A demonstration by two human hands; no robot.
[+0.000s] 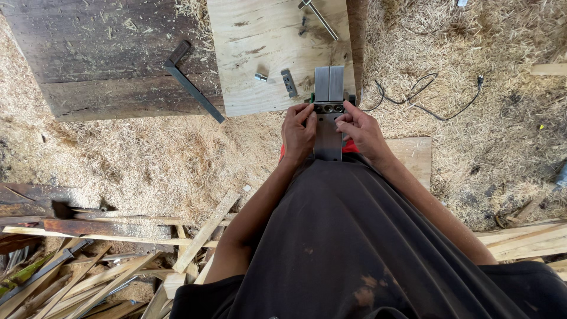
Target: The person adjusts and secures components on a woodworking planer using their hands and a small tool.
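Fingers of left hand point(298, 131) and right hand point(360, 131) pinch grey metal block point(328, 109); judged rigid, heavy; grip its long sides.

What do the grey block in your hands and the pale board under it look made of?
Grey block: looks like metal, a dull machined grey with a seam down the middle and round holes across one band, both hands gripping it. Pale board: apparently unfinished plywood, showing light grain, knots and a raw edge.
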